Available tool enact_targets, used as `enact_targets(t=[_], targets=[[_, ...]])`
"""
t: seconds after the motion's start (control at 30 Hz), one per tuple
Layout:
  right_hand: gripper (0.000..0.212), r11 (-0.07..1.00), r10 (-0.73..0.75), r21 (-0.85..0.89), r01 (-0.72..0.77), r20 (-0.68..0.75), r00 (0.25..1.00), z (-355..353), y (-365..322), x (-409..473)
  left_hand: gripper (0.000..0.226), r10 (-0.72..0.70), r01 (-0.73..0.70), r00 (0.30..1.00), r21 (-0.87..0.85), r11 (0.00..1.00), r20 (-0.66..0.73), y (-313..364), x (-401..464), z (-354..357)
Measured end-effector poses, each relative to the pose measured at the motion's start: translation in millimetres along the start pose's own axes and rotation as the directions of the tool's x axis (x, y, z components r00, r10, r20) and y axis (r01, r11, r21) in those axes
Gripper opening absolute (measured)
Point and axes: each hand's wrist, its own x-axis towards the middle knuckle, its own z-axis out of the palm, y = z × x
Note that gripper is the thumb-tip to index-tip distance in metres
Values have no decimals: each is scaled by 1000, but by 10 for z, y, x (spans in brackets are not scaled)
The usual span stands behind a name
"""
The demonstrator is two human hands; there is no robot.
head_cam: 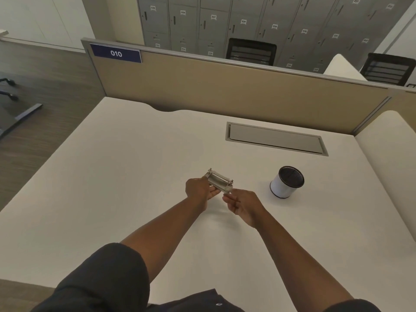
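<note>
A small shiny metal device (219, 181), flat with a bar across it and small posts at its corners, is held just above the middle of the white desk (126, 181). My left hand (198, 188) grips its left end with curled fingers. My right hand (242, 204) pinches its near right corner between thumb and fingers. Both forearms reach in from the bottom of the view.
A white cylindrical cup (286, 181) with a dark mesh inside stands to the right of my hands. A grey cable hatch (275, 138) is set in the desk behind it. A tan partition (225, 86) closes the far edge; lockers and black chairs lie beyond.
</note>
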Motion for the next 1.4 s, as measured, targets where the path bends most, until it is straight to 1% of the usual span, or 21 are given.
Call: enact_targets(t=[0.13, 0.3, 0.47, 0.57, 0.67, 0.77, 0.9, 1.0, 1.03, 1.1, 1.17, 1.2, 1.27, 1.3, 1.4], targets=[[9, 999, -15, 31, 15, -18, 1000, 5, 26, 16, 21, -6, 6, 1000, -15, 1000, -5, -5, -1, 4], [7, 999, -42, -19, 41, -39, 998, -2, 12, 37, 21, -7, 7, 1000, -19, 1000, -3, -5, -4, -3], [7, 995, -74, -69, 72, -26, 997, -8, 7, 23, 12, -2, 2, 1000, -22, 1000, -6, -1, -34, -29], [14, 994, -78, -80, 76, -18, 997, -23, -15, 23, 12, 1, 1, 998, -40, 999, 55, -2, -51, -62], [19, 998, -70, -6, 70, -40, 997, -26, -49, 36, 13, -4, 11, 995, -75, 997, 99, -26, -69, -86], [21, 995, -101, 0, 102, -62, 993, -6, -61, 49, 18, -28, 45, 986, -94, 995, 167, -70, -86, -122], [18, 992, -127, -18, 126, -72, 989, -44, -57, 50, 26, -69, 73, 969, -6, 997, 237, -128, -64, -229], [11, 984, -166, -73, 164, -32, 986, -127, -55, 41, 28, -108, 93, 958, 66, 993, 264, -110, -25, -315], [12, 975, -198, -109, 195, -18, 980, -153, -53, 43, 28, -103, 74, 953, 109, 991, 284, -88, -19, -337], [17, 927, -308, -221, 302, 10, 951, -186, -42, 56, 25, -44, -38, 942, 236, 971, 333, -38, -14, -375], [20, 836, -443, -347, 426, 33, 896, -208, -33, 71, 23, 36, -176, 925, 342, 923, 378, -2, -13, -390], [20, 779, -507, -404, 479, 44, 861, -219, -30, 78, 22, 69, -224, 918, 367, 903, 391, 5, -8, -393], [18, 668, -604, -491, 559, 79, 793, -235, -21, 87, 19, 105, -270, 909, 377, 886, 404, 4, 1, -397], [17, 629, -633, -514, 583, 96, 768, -236, -18, 87, 20, 113, -278, 906, 371, 886, 409, 2, 3, -401], [16, 571, -675, -535, 623, 126, 727, -239, -15, 80, 21, 139, -296, 898, 342, 892, 417, -7, 10, -405]])
